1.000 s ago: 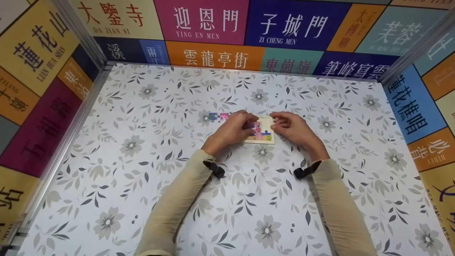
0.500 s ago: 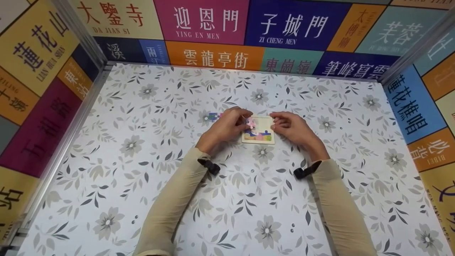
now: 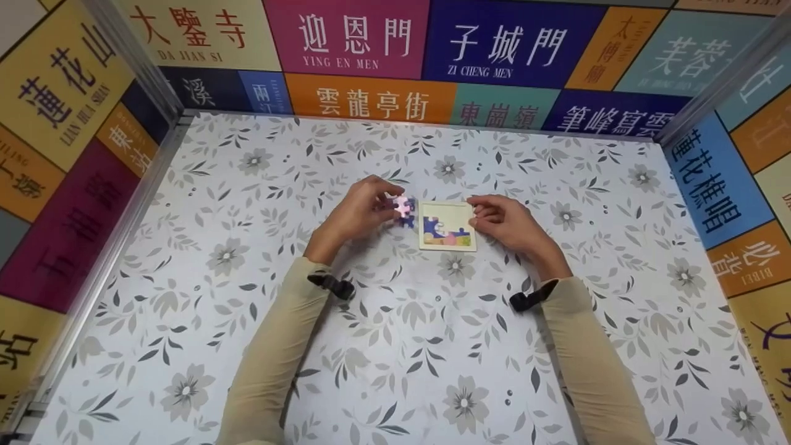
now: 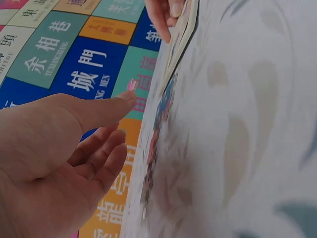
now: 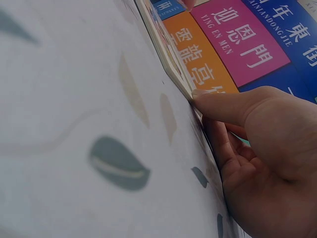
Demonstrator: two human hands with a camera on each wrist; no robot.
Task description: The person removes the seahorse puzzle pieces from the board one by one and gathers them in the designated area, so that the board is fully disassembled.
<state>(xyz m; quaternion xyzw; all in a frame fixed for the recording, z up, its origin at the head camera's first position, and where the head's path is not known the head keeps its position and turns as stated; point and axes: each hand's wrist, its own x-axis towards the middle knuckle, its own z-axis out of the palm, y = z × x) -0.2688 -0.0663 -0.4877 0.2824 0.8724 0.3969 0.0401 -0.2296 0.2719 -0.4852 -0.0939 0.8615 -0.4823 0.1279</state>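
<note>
My left hand point(image 3: 361, 210) pinches a pink jigsaw piece point(image 3: 403, 206) between thumb and fingers, just left of the puzzle tray. In the left wrist view only a bit of the pink piece point(image 4: 132, 84) shows past the thumb. The square pale-rimmed puzzle tray point(image 3: 448, 248) lies flat, with blue, pink and yellow-green pieces along its bottom and left; its upper right shows bare backing. My right hand point(image 3: 507, 219) holds the tray's right edge. In the right wrist view, its thumb point(image 5: 218, 105) presses at the tray's corner, other fingers curled below.
Loose jigsaw pieces point(image 4: 161, 114) lie on the table beside the tray, partly hidden by my left hand in the head view. A white floral cloth point(image 3: 395, 346) covers the table. Printed panels point(image 3: 364, 37) wall it at the back and sides.
My left hand has drawn back leftward from over the tray, carrying the pink jigsaw piece off it. More of the tray is uncovered. The right hand stays at the tray's right edge.
</note>
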